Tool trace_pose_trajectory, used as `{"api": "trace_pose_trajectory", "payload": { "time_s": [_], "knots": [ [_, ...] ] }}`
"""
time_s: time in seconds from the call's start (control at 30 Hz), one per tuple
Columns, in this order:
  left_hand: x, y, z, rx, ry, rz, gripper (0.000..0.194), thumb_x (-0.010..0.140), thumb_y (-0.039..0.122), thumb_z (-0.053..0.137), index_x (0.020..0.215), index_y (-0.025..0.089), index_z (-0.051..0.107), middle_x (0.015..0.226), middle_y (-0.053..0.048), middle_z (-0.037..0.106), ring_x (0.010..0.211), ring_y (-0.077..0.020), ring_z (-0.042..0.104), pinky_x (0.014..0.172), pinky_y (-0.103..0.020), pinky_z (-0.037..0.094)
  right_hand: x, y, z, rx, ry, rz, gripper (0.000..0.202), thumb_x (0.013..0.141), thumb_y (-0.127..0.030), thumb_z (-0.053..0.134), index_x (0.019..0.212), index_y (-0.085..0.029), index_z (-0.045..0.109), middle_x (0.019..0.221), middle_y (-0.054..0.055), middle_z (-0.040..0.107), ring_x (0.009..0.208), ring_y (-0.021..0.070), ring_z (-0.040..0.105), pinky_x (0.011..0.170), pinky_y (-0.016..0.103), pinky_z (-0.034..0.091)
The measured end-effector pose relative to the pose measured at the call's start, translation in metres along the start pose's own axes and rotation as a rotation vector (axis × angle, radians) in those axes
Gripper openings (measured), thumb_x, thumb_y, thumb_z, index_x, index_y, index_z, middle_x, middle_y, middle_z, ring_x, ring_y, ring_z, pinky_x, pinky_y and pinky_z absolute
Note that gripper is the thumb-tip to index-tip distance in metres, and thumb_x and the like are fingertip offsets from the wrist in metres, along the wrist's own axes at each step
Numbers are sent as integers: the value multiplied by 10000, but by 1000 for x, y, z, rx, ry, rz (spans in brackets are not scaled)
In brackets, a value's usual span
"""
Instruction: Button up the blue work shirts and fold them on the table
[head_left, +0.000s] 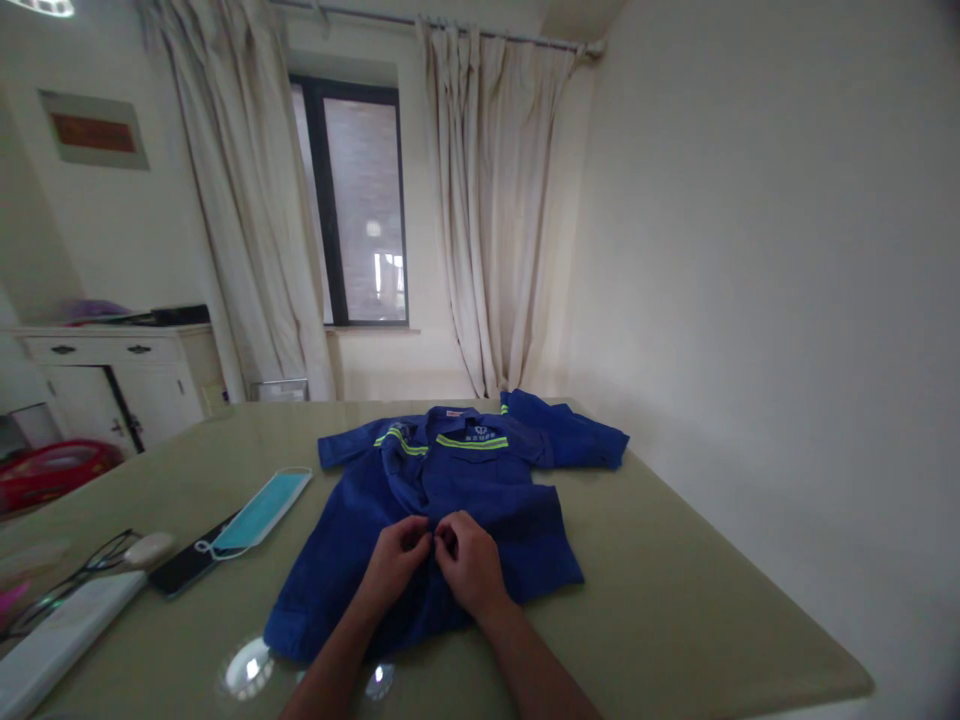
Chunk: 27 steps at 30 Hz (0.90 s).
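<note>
Though in hands (399, 560) (474, 562) — shirt (472, 490) partly hidden

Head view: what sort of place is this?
Probably a room in a home: long cream curtains hang beside a window, and a white cabinet stands beyond the table.

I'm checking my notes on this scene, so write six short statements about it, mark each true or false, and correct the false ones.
1. The left hand and right hand pinch at the blue shirt's front. True.
2. The face mask partly overlaps the dark phone. True.
3. The face mask lies right of the blue shirt. False; it lies left.
4. The shirt's chest bands are red. False; they are yellow-green.
5. Curtains hang on both sides of the window. True.
6. The right hand holds the dark phone. False; it is at the shirt.
</note>
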<state>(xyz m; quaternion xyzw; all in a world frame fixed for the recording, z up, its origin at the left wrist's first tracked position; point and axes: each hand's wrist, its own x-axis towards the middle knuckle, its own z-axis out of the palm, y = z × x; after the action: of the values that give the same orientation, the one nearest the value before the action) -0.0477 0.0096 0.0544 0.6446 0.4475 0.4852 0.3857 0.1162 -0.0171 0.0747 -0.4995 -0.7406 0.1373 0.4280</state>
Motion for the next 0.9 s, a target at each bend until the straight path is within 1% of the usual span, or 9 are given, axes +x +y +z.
{"api": "trace_pose_trajectory", "payload": {
  "time_s": [0.17,0.3,0.4,0.5,0.6,0.67,0.77,0.83,0.9],
  "knots": [
    [-4,1,1,72,-14,35,264,797,355,658,971,164,707,884,-60,773,817,-217,711,768,-303,538,4,4,4,177,31,126,98,865,-206,585,810,-203,666,763,5,670,678,145,602,647,233,415],
    [-12,8,5,259,-2,80,212,802,291,639,985,194,686,819,-22,753,739,-194,689,702,-274,510,9,13,5,363,10,264,123,826,-231,598,761,-176,686,687,6,672,633,145,593,612,235,414],
    [-16,15,8,389,36,98,160,814,273,632,949,221,699,803,-8,753,695,-187,678,675,-269,492,12,18,7,474,-29,316,136,778,-252,624,698,-168,696,626,-9,648,604,139,565,583,235,393],
    [-15,23,10,416,83,157,145,862,323,624,920,239,727,860,-14,768,762,-200,700,727,-273,508,17,18,7,555,-13,370,244,806,-342,607,646,-172,681,552,-18,593,537,134,518,531,240,378],
    [-15,30,4,411,91,136,317,963,436,497,911,243,744,819,-14,766,754,-209,712,728,-279,529,16,16,-6,531,80,381,308,871,-414,551,763,-175,711,630,13,643,555,160,560,530,259,428],
    [-22,29,-10,473,107,90,404,999,453,395,1050,243,737,886,-28,780,810,-222,730,776,-306,553,6,21,-27,417,137,303,286,898,-408,545,908,-187,726,801,54,714,696,197,644,644,291,510],
    [-52,13,-49,790,212,90,453,952,424,404,1269,227,660,1244,-96,726,1143,-291,674,1040,-469,488,-27,45,-75,71,142,152,273,910,-388,586,1087,-229,719,1080,92,723,992,252,671,913,371,523],
    [-81,-4,-80,1054,290,29,497,890,470,459,1276,233,664,1363,-129,660,1300,-370,565,1105,-612,393,-58,68,-110,-163,88,122,389,856,-454,690,1199,-270,705,1233,96,689,1175,297,618,1049,437,463],
    [-110,-22,-109,1131,222,-37,508,871,476,474,1299,269,654,1379,-109,656,1314,-377,556,1086,-625,413,-88,88,-141,-281,-27,113,491,824,-541,729,1253,-305,696,1262,92,691,1187,305,624,1054,445,472]
  ]
}}
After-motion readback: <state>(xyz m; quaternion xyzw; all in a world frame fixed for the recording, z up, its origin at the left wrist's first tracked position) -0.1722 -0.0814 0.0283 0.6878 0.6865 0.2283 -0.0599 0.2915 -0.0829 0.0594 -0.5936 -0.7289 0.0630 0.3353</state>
